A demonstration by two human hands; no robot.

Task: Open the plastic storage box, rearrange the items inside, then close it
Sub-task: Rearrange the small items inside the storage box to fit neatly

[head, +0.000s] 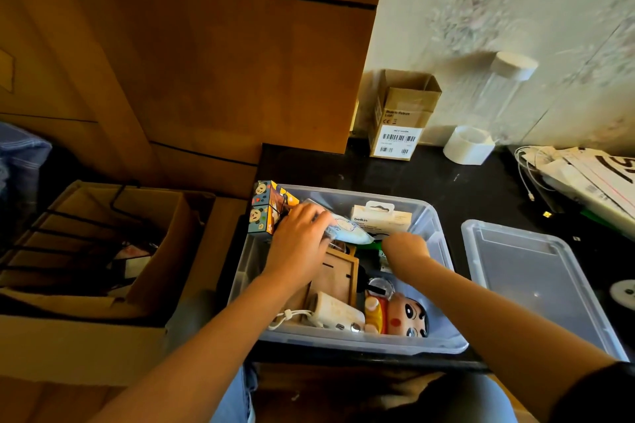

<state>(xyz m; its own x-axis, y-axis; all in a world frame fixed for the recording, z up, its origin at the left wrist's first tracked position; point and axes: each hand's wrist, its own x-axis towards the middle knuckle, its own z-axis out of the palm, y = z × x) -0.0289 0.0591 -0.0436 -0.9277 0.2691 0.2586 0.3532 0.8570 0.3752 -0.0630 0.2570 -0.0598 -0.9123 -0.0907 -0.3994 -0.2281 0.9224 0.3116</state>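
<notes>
On the black tabletop (429, 182), clear plastic storage box (443, 244) sits open, lid (536, 282) beside it. My left hand (299, 244) fingers grip a pale-blue soft pouch (347, 230); right hand (405, 245) fingers hidden, cannot tell. Risk: dragging the pouch may topple the white Belkin package (381, 218).

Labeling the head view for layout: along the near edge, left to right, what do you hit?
Open cardboard box on the left → clear storage box with white pouch then cartoon-face toy inside → clear lid lying flat on the black surface.
</notes>
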